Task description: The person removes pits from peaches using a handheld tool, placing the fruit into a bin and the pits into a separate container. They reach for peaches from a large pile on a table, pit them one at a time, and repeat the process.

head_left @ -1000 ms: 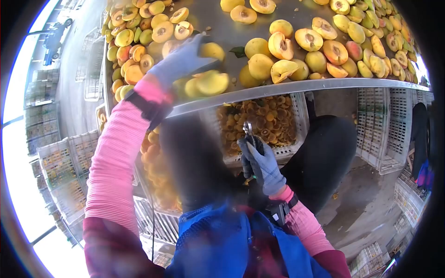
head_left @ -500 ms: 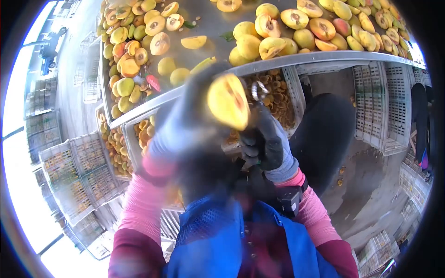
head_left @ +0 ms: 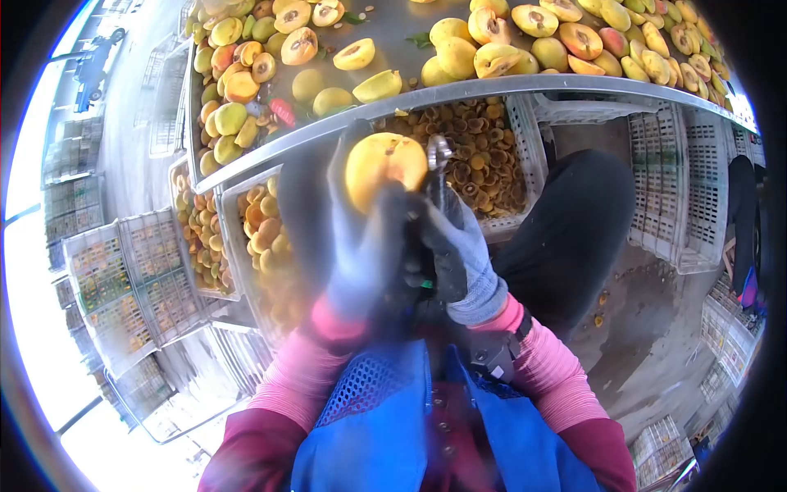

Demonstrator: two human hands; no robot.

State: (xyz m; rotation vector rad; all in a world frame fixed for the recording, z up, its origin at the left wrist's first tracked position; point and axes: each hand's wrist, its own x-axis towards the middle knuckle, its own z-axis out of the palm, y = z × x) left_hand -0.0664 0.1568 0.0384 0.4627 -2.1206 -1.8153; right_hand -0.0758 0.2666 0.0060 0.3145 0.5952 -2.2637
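My left hand (head_left: 361, 254), gloved in grey and smeared by motion, is closed around a yellow peach (head_left: 385, 164) held up in front of the table's edge. My right hand (head_left: 459, 254), in a matching glove, grips a small tool with a shiny metal loop (head_left: 440, 150); its handle is mostly hidden by the fingers. The loop is right beside the peach, and I cannot tell whether they touch. On the metal table (head_left: 402, 41) above the hands lie many peaches, a lot of them halved with brown centres showing.
Below the table, one crate (head_left: 531, 156) holds brown cup-shaped pieces. Peach pieces (head_left: 264, 225) fill another crate at left. Stacked crates (head_left: 135, 287) stand at far left, more crates (head_left: 676, 180) at right. My dark-trousered knee (head_left: 586, 197) rises beside the right hand. A red object (head_left: 283, 112) lies among the fruit.
A peach half on its cut face side showed in my left hand before; now the peach's rounder surface shows. Both hands have drawn closer together. A green-yellow piece now rests at the table's edge.
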